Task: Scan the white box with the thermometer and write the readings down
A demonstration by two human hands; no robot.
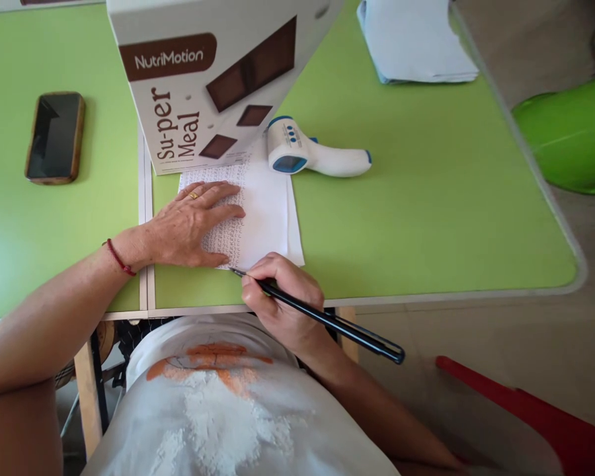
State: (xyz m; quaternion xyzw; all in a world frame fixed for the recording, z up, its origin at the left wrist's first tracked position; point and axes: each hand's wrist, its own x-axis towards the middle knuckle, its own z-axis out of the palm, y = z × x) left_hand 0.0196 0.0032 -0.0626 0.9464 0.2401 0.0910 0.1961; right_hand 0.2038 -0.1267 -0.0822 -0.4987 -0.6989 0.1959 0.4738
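At nine o'clock I see a dark phone (55,137), glossy in a brown case, on the matte green tabletop (426,198). My left hand (188,225) lies flat, fingers spread, on the white sheet (270,211) covered in fine handwritten rows, at centre. My right hand (282,301) has its grip clamped on a slim black pen (322,317), tip at the sheet's near edge. At twelve stands a cardboard box (203,79); at one, a smooth plastic thermometer (312,155).

phone (54,137) | cereal box (213,73) | thermometer (312,153) | folded cloth (416,43)
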